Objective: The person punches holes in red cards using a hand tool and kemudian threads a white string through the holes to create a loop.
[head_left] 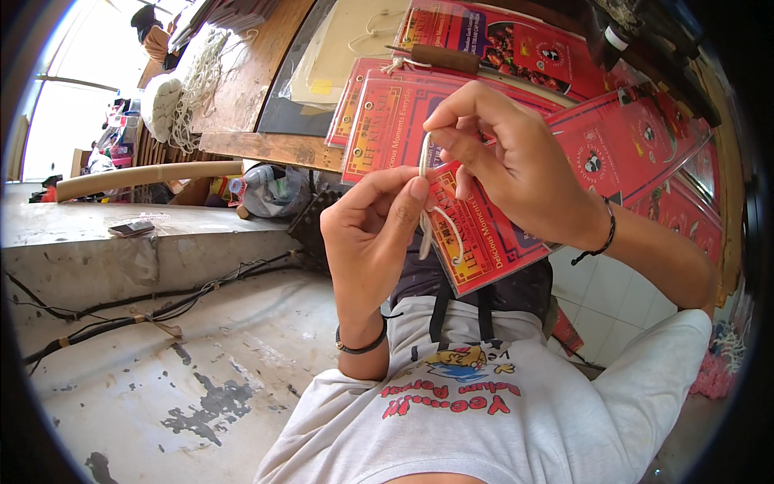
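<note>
A white cord (pixel 425 155) stands upright between my two hands, its strands pressed together. My left hand (pixel 367 230) pinches it low down between thumb and forefinger. Above, my right hand (pixel 524 157) grips the cord's top end with thumb and fingertip. The cord loops down to the corner of a red laminated sign (pixel 476 242) with a yellow printed band, which hangs tilted below my fingers. Under my right hand, part of that sign is hidden. More red laminated signs (pixel 387 121) lie overlapped on the wooden table just beyond my hands.
A wooden-handled awl (pixel 443 58) rests on the signs, white cord by its tip. Loose white cord (pixel 208 77) hangs over the table's left side. Further left are a cardboard tube (pixel 145 179), a clear plastic bottle (pixel 274 190) and black cables (pixel 161 310). A person (pixel 153 36) appears far off.
</note>
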`<state>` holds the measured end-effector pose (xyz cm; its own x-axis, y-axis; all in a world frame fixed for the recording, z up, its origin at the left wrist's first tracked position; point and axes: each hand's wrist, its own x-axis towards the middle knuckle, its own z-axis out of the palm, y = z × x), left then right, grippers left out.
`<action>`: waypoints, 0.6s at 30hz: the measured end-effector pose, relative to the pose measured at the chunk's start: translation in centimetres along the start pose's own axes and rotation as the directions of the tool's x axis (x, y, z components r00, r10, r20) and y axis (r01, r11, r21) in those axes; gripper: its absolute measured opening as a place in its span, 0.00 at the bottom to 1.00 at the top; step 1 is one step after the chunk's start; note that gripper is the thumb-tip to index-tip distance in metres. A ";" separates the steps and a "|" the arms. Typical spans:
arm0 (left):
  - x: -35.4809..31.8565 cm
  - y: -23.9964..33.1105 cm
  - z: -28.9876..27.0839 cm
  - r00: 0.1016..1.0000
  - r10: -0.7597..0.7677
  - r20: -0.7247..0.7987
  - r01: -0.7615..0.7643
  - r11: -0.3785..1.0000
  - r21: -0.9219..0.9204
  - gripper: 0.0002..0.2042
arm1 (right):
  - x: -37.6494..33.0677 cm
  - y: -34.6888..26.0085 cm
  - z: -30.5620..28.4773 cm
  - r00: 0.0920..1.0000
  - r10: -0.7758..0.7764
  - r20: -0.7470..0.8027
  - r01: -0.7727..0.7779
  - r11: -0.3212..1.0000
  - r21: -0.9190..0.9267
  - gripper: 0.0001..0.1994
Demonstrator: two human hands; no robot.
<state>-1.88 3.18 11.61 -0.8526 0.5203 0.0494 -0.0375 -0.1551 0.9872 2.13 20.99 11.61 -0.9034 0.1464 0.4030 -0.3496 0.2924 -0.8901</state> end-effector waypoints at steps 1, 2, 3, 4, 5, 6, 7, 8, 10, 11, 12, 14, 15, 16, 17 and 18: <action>0.0 0.0 0.1 1.000 0.000 -0.012 0.000 1.000 0.013 0.08 | 0.1 0.0 -0.1 1.000 0.010 -0.001 -0.010 1.000 -0.017 0.05; 0.1 0.1 0.2 1.000 0.000 -0.023 0.001 1.000 0.025 0.08 | 0.2 -0.1 -0.1 1.000 0.024 0.006 -0.024 0.999 -0.021 0.04; 0.1 0.1 0.3 0.999 0.000 -0.035 0.001 0.999 0.036 0.08 | 0.2 -0.3 -0.2 0.999 0.039 0.013 -0.039 0.999 -0.026 0.04; 0.1 0.0 0.3 0.999 0.010 -0.043 -0.008 0.999 0.047 0.08 | 0.2 -0.5 -0.2 0.998 0.057 0.028 -0.056 0.998 -0.016 0.04; 0.2 -0.1 0.3 0.998 0.022 -0.054 -0.019 0.998 0.060 0.08 | 0.2 -0.6 -0.1 0.996 0.073 0.045 -0.073 0.997 -0.006 0.04; 0.2 -0.1 0.3 0.997 0.034 -0.064 -0.029 0.997 0.073 0.08 | 0.2 -0.6 -0.1 0.997 0.039 0.070 -0.035 0.998 -0.049 0.05; 0.2 -0.2 0.4 0.994 0.070 -0.088 -0.064 0.995 0.072 0.08 | 0.2 -0.5 -0.2 0.995 0.006 0.097 0.003 0.996 -0.090 0.05; 0.3 -0.3 0.5 0.988 0.106 -0.111 -0.098 0.993 0.070 0.08 | 0.2 -0.3 -0.3 0.992 -0.026 0.124 0.042 0.990 -0.131 0.06; 0.4 -0.4 0.6 0.980 0.149 -0.133 -0.139 0.987 0.082 0.07 | 0.1 0.7 -0.1 0.984 -0.133 0.115 0.151 0.975 -0.161 0.06; 0.4 -0.5 0.5 0.979 0.156 -0.132 -0.145 0.985 0.092 0.07 | 0.3 0.8 0.1 0.976 -0.185 0.111 0.203 0.963 -0.178 0.06; 0.3 -0.5 0.4 0.978 0.164 -0.130 -0.151 0.983 0.102 0.07 | 0.2 0.6 0.0 0.988 -0.118 0.098 0.131 0.982 -0.139 0.06; 0.3 -0.4 0.3 0.990 0.089 -0.113 -0.072 0.987 0.145 0.08 | 0.0 -0.2 -0.2 0.997 0.020 0.080 -0.015 0.998 -0.059 0.06; 0.2 -0.4 0.2 0.993 0.051 -0.106 -0.032 0.986 0.166 0.08 | 0.1 -0.3 -0.2 0.999 0.017 0.049 -0.014 0.998 -0.061 0.06; 0.2 -0.3 0.1 0.994 0.043 -0.100 -0.027 0.987 0.157 0.08 | 0.2 -0.3 -0.2 1.000 0.014 0.019 -0.013 0.998 -0.064 0.05; 0.1 -0.3 -0.1 0.995 0.035 -0.093 -0.021 0.989 0.148 0.08 | 0.2 -0.5 -0.2 0.999 0.043 0.002 -0.043 0.998 -0.053 0.05; 0.1 -0.4 -0.2 0.996 0.026 -0.086 -0.014 0.990 0.139 0.08 | 0.3 -0.7 -0.2 0.997 0.073 -0.015 -0.073 0.996 -0.042 0.04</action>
<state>-2.05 3.12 11.23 -0.8948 0.4420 0.0623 0.0477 -0.0441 0.9979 2.14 21.02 12.37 -0.9225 0.1818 0.3404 -0.2719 0.3199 -0.9076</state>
